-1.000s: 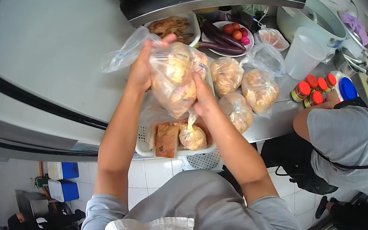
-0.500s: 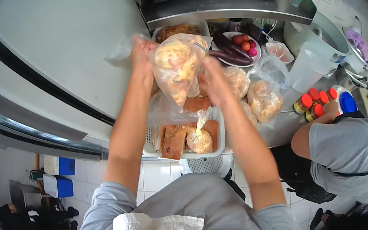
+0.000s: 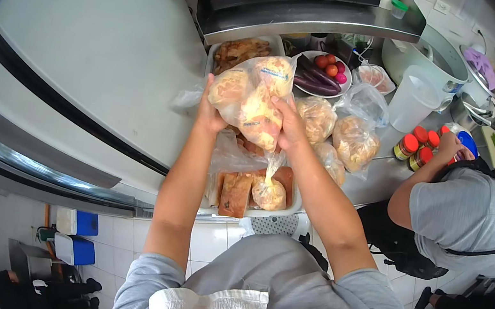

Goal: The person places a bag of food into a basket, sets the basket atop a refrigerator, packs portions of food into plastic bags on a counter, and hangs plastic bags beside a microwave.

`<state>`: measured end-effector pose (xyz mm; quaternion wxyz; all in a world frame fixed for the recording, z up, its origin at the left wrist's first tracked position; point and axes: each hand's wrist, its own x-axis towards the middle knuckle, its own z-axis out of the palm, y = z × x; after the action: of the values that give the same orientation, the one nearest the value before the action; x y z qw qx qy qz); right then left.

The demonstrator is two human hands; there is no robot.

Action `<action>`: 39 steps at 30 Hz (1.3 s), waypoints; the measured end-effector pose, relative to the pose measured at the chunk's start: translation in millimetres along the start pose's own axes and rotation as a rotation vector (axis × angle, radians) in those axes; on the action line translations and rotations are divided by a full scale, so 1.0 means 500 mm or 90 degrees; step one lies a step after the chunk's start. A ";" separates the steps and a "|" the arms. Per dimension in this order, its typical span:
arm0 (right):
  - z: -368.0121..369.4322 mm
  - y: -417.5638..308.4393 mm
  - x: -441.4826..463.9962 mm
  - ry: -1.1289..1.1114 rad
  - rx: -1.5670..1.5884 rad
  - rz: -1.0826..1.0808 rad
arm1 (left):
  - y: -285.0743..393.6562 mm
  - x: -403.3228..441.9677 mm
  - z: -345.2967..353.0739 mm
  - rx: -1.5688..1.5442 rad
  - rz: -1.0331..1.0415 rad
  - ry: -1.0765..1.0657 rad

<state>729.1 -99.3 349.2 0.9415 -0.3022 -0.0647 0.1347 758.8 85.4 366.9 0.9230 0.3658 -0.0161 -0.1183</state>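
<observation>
Both my hands hold a bulging clear plastic bag [image 3: 256, 101] with pale yellow and orange food pieces inside, possibly chicken; their exact kind is not clear. My left hand [image 3: 210, 110] grips its left side, with the fingers partly behind it. My right hand [image 3: 291, 124] clasps the right side, the thumb lying on the front. Below the bag is a white basket [image 3: 294, 208] containing brown slabs [image 3: 234, 194] that look like meat, and a small knotted bag [image 3: 269, 193]. Part of the basket is hidden by the raised bag and my hands.
More filled bags [image 3: 354, 140] lie to the right. Behind are a tray of browned meat [image 3: 242, 52] and a plate with eggplants [image 3: 318, 78] and tomatoes. A plastic pitcher [image 3: 413, 100] stands near red-lidded jars [image 3: 405, 146], which a co-worker [image 3: 466, 202] handles. A large white lid or door [image 3: 96, 46] fills the left.
My right hand has come in from the right and closed on the bag. The bag has turned and shifted slightly right, and my left hand has moved lower on it. The co-worker's hand has moved.
</observation>
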 end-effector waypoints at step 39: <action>-0.092 -0.049 -0.013 -0.138 -0.063 0.005 | -0.033 -0.017 -0.023 0.092 -0.092 0.006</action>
<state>737.6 -145.4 326.1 0.9123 -0.3324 -0.1717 0.1666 748.6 83.7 347.6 0.8832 0.4325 0.0063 -0.1814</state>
